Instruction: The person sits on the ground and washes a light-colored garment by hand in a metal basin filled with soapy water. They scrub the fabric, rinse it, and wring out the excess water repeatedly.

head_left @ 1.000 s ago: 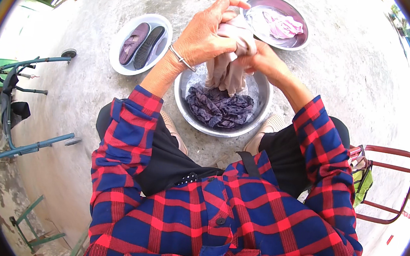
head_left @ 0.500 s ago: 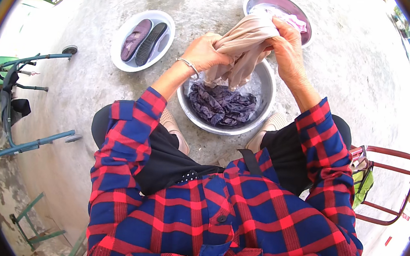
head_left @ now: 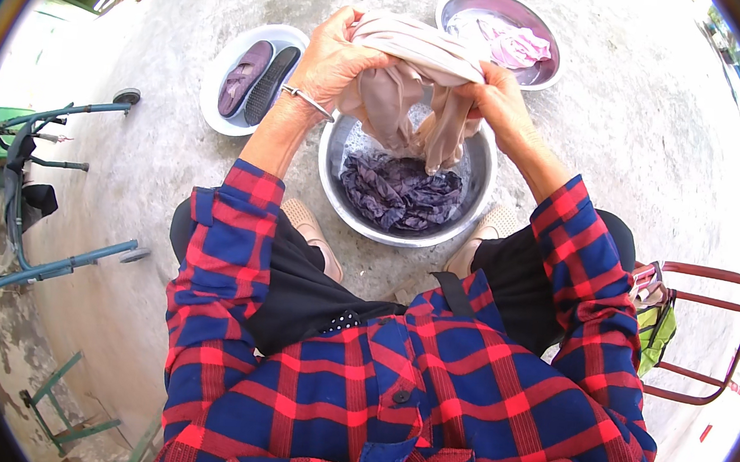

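Both my hands grip a wet beige cloth (head_left: pixel 414 76) and hold it stretched above a metal basin (head_left: pixel 334 188). My left hand (head_left: pixel 332 56), with a thin bangle on the wrist, clutches the cloth's left end. My right hand (head_left: pixel 500 106) pinches its right end. The cloth's loose folds hang down between the hands toward the basin. A dark purple garment (head_left: pixel 400 194) lies bunched in the basin's water. The basin stands on the concrete floor between my feet.
A white basin (head_left: pixel 221 117) holding a pair of dark shoes (head_left: pixel 255 80) sits at the left. A second metal bowl (head_left: pixel 546 75) with pink cloth (head_left: pixel 510 41) is beyond. A blue walker frame (head_left: pixel 29 201) stands left, a red chair frame (head_left: pixel 712 340) right.
The hands have spread apart and lifted, so the beige cloth went from a wrung bundle over the basin to being held open and stretched between them.
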### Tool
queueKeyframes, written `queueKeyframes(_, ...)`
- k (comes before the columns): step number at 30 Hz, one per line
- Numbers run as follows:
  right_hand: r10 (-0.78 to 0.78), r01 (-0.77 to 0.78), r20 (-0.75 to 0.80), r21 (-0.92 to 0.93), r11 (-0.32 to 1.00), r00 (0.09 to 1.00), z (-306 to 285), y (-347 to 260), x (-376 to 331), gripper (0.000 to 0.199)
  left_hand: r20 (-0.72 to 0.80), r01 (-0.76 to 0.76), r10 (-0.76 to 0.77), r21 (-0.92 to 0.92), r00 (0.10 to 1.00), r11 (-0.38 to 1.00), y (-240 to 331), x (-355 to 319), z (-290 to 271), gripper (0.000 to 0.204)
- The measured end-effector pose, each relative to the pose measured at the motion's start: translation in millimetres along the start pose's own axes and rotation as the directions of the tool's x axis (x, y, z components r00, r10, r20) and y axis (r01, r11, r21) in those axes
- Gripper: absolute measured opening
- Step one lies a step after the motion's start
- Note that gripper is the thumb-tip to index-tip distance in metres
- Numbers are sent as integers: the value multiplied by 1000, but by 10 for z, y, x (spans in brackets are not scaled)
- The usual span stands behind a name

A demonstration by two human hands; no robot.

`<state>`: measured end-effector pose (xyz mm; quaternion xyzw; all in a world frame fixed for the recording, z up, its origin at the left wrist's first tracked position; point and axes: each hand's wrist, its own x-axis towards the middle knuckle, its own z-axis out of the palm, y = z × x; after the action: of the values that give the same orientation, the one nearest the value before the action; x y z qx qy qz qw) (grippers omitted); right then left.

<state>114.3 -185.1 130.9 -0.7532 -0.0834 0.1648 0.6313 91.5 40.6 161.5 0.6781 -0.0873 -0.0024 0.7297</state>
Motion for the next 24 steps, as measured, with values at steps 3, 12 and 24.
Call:
queueKeyframes(3,38,-38,36,3,999,999,84,72,-8,25,73,47,-37,-135,997,990,75,-18,53,41)
queueKeyframes(12,-83,88,411,7,996,908,207,-259,-134,81,150,245,-202,-384,968,890,96,-129,34,42)
queueKeyframes(24,-248,288,199,-206,935,948,171,-112,-121,99,279,317,-240,-276,930,908,216,-185,166,49)
